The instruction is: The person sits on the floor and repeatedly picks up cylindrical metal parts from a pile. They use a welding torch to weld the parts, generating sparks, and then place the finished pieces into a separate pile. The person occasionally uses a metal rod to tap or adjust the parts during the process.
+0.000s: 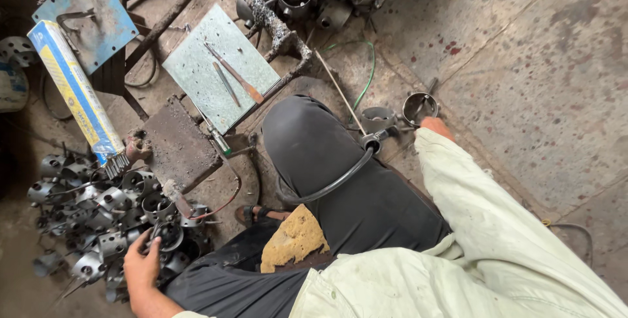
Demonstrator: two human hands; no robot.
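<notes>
The left hand's [140,267] fingers [145,243] clasp a small round grey metal cup [171,234] in the heap of similar metal pieces [91,207] on the floor [536,63]. The right hand [436,126] reaches a round metal ring [419,107]; whether it grips it, I cannot tell.

Left hand [140,262] on metal parts pile [98,213]; right hand [436,126] touching metal ring [419,106].

Long blue-and-yellow box [75,89], probably welding rods, upper left, rods poking from its lower end
</notes>
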